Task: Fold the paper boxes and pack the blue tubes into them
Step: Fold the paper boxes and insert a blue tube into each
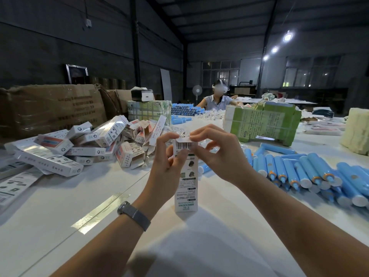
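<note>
A box [186,176] is held upright on the bench [219,226] by both hands. Its upper part is gripped by the left hand [169,164], while its top flap is pinched by the right hand [217,154]. Blue tubes [311,174] are piled to the right.

Both forearms reaching forward, bare, converging at centre. Left hand [169,156] raised, fingers curled, gripping. Right hand [217,152] level with it, fingertips [194,135] pinching. Watch band on left wrist [133,214].
</note>
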